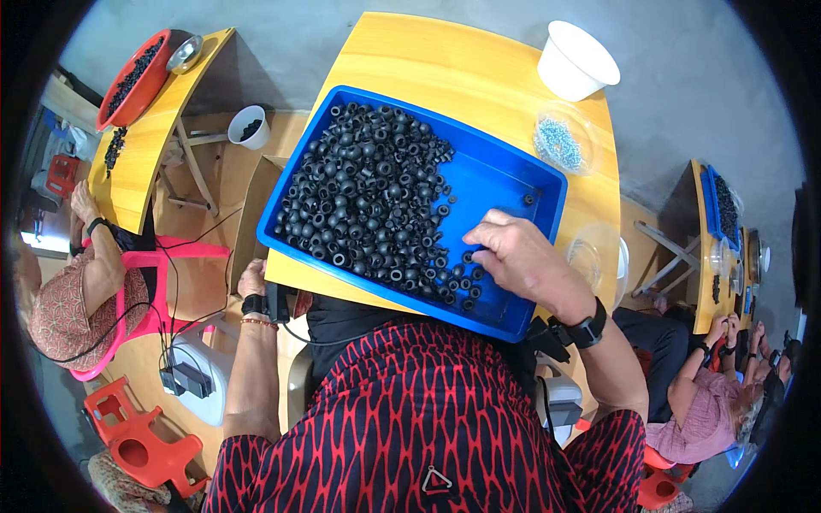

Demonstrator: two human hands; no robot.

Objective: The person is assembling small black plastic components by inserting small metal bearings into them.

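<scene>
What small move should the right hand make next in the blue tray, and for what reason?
Probably close the fingers on one or two black rubber rings and lift them. The right hand rests palm down in the blue tray, fingertips on loose rings at the pile's edge. The left hand is off the tray, at the table's edge.

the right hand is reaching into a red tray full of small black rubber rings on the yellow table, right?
Not quite: the tray is blue, not red, as the head view shows. The rest holds: the right hand reaches into it among the small black rubber rings, and it sits on the yellow table.
</scene>
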